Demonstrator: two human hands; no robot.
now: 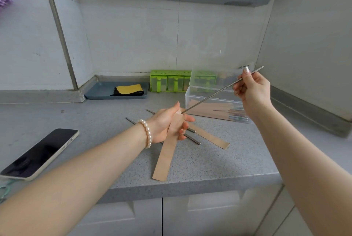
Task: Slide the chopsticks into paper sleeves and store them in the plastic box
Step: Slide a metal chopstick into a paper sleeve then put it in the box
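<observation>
My left hand (167, 123) grips the top of a brown paper sleeve (164, 156) that hangs down toward the counter's front edge. My right hand (251, 89) pinches the thick end of a metal chopstick (211, 96), whose tip sits at the sleeve's mouth by my left thumb. A second empty sleeve (211, 137) lies on the counter to the right. Loose metal chopsticks (192, 139) lie under and behind my left hand. The clear plastic box (192, 93) stands open at the back right, with several sleeved chopsticks inside.
A phone (39, 153) lies at the counter's left front. A grey tray (99, 92) with a yellow and black cloth sits in the back corner. Beside it is a green spice rack (169, 80). A wall stands on the right.
</observation>
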